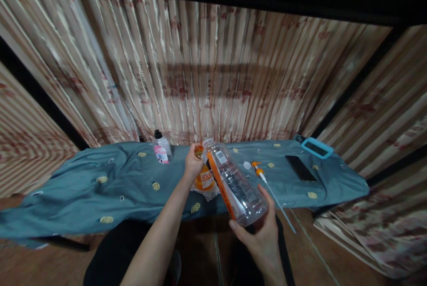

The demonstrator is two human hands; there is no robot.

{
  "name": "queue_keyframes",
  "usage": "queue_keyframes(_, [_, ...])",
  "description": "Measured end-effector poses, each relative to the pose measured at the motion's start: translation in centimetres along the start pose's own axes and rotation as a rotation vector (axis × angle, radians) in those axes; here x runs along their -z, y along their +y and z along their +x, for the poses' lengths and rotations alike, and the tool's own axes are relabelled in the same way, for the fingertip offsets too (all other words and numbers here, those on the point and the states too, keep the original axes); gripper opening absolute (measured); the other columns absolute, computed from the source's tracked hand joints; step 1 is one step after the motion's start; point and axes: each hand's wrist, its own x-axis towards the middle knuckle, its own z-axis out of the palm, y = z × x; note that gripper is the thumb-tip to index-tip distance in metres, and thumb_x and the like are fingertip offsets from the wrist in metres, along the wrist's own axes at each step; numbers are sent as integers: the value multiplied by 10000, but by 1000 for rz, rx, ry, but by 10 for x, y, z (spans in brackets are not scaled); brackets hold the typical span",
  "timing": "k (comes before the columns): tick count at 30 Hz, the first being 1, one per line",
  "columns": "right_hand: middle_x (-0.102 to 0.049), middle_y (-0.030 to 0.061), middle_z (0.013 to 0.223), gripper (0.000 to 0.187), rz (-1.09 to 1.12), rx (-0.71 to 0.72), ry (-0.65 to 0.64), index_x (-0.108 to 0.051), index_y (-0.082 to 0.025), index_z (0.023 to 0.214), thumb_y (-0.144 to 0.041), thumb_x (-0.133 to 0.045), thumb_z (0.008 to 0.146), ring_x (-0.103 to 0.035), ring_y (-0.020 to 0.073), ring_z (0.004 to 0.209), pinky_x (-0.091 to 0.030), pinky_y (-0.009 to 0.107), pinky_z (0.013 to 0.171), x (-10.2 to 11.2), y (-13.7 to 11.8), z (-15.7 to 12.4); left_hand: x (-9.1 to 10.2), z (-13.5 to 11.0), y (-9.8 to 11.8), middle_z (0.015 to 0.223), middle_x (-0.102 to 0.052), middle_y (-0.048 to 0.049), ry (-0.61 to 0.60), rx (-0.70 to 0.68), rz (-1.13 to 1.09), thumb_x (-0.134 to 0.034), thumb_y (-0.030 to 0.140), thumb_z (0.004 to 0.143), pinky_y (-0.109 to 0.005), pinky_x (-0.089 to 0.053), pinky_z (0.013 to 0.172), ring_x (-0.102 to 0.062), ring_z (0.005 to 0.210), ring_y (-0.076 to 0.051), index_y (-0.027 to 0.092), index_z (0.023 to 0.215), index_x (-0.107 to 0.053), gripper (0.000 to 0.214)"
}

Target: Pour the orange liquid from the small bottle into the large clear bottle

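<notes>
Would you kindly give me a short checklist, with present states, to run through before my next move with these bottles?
1. Right hand supporting the large clear plastic bottle with an orange label: ok, held near its base.
2. Left hand on the orange see-through bottle: ok, curled around its upper part.
3. Both bottle openings lined up: cannot tell, the left hand covers the lower one.
4. Orange-and-white plastic pump fully on the teal patterned cloth: not ok, its tube overhangs the front edge.
5. Flat black phone apart from the bottles: ok, lying to the right.

A clear, orange-labelled bottle (239, 187) slants across the frame's lower centre, neck toward upper left, partly hiding an amber bottle (204, 180).
</notes>
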Motion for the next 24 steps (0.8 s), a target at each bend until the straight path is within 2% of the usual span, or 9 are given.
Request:
queue_keyframes(6, [-588,135,1399,1033,-7,13,-19,-357,-263,1461,-378,-891,584,-612,324,1245,-500,457,1011,4,4,5,-1,1,-3,848,-706,7,12,4,-7,-837,314,546,-282,-505,726,-659,771,-175,213,928,-583,469])
queue_keyframes(14, [-597,150,1393,1064,-5,34,-48,-355,-258,1469,-391,-915,573,-638,332,1212,-530,460,965,13,10,7,-3,1,-13,830,-700,24,-7,-46,-20,-833,273,565,-285,-502,728,-657,757,-169,220,918,-582,436])
queue_keyframes(18, [-610,153,1375,1068,38,19,-38,-362,-252,1468,-386,-915,563,-657,334,1176,-536,469,950,13,7,5,-4,-1,-10,809,-684,24,-2,-53,-12,-829,261,563,-276,-493,716,-646,744,-163,212,912,-582,430])
queue_keyframes(24, [-572,166,1403,1078,78,-4,-45,-377,-247,1456,-391,-924,538,-603,353,1254,-482,519,1024,16,12,8,-4,-3,-7,824,-688,14,-10,-68,2,-797,229,581,-282,-499,749,-648,779,-170,213,903,-576,391])
